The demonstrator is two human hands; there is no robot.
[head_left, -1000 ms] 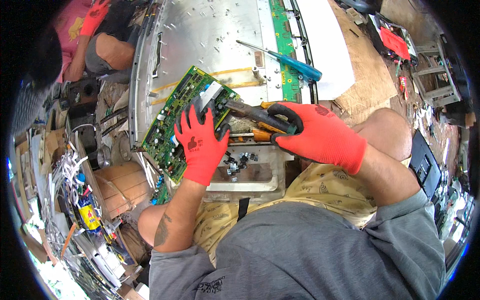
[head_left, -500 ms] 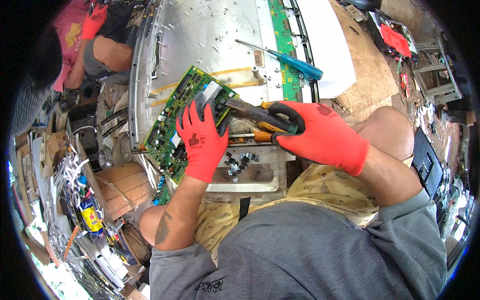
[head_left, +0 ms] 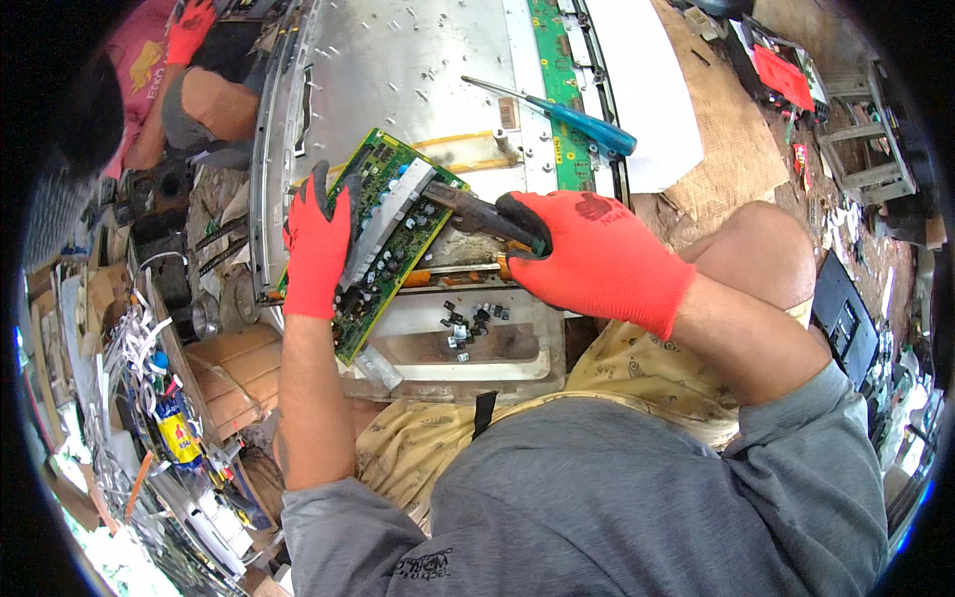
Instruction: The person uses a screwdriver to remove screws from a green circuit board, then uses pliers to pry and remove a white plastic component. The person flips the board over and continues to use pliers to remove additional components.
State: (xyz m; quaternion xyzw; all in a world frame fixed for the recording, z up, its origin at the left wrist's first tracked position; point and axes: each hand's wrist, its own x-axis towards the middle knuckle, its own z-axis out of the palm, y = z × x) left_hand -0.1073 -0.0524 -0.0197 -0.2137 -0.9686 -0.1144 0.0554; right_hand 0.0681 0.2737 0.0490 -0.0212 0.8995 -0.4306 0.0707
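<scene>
My left hand [head_left: 318,249], in a red glove with dark grip patches, holds a green circuit board [head_left: 398,261] by its left side. The board lies tilted over the near edge of a large metal panel [head_left: 398,90]. A long silvery heat sink [head_left: 388,224] runs across it among small parts. In my right hand [head_left: 602,249], gloved alike, is a dark metal hand tool [head_left: 468,207]. Its flat end meets the upper end of the heat sink; my fingers hide its handle, so its exact kind is unclear. Small black and silver components [head_left: 473,323] lie in a pile below the board.
A blue-handled screwdriver [head_left: 587,124] rests on the panel beside a green strip board [head_left: 557,60]. Several screws are scattered over the metal. At the upper left sits another person with a red-gloved hand [head_left: 189,30]. Scrap and cables [head_left: 129,378] fill the left side.
My left hand has slid left and down from the board's middle to its left side, uncovering the heat sink. My right hand and tool have moved slightly left.
</scene>
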